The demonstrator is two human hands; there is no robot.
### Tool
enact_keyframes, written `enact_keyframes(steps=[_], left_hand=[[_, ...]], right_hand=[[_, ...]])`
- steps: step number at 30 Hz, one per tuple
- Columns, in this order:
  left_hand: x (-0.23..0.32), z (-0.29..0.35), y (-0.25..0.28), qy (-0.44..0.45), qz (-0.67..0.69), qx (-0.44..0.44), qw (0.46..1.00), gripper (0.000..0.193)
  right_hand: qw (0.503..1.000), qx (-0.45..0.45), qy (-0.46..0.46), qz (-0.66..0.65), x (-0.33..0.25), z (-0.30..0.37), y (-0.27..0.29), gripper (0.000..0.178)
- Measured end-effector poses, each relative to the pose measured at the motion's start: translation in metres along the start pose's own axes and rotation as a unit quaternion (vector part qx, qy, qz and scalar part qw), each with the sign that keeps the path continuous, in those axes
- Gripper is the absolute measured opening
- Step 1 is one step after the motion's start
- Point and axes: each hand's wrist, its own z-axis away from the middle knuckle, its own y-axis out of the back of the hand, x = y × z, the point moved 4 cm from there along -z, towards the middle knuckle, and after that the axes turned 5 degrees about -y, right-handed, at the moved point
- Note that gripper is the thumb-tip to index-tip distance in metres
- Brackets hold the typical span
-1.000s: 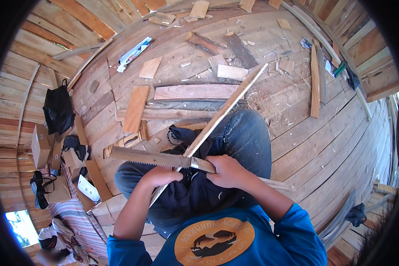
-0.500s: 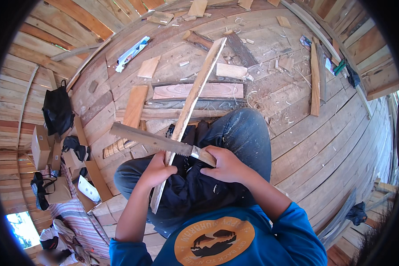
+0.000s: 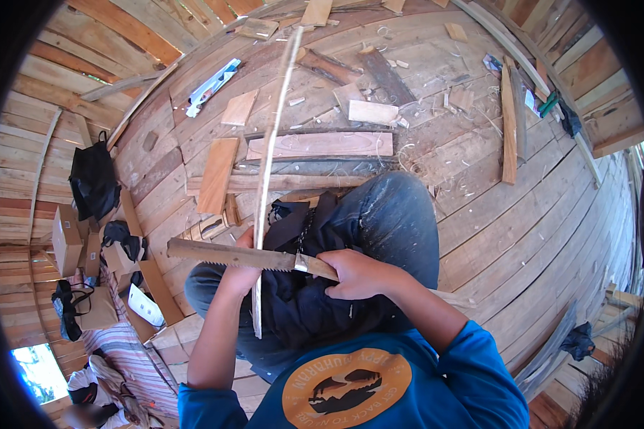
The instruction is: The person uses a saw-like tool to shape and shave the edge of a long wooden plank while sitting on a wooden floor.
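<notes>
A long thin wooden strip stretches away from my lap, its narrow pale edge turned up. My left hand grips it near its close end; the saw blade hides part of those fingers. In my right hand is the wooden handle of a hand saw, closed round it. The toothed blade points left and crosses the strip just above my left hand; whether the teeth touch the wood I cannot tell. Dark cloth lies in my lap beneath both.
Beyond my knees, a reddish plank and several offcuts lie among shavings on the board floor. Left are an orange-brown board, cardboard boxes and a black bag. A long board lies at right.
The strip has swung left at its far end and rolled to show its narrow edge. The saw, in my right hand, has shifted slightly left and nearer to me.
</notes>
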Motion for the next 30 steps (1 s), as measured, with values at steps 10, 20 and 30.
enact_keyframes(steps=[10, 20, 30], left_hand=[[-0.003, -0.001, -0.007, 0.075, 0.109, -0.062, 0.989, 0.052], [-0.002, 0.003, -0.012, 0.1, 0.135, -0.086, 0.982, 0.059], [0.013, -0.004, -0.027, 0.02, 0.024, -0.097, 0.995, 0.066]], right_hand=[[0.967, 0.192, -0.131, 0.099, 0.003, -0.012, 0.003, 0.03], [0.96, 0.246, -0.068, 0.116, 0.02, -0.019, 0.013, 0.035], [0.966, 0.109, -0.151, -0.179, 0.011, -0.026, 0.046, 0.015]])
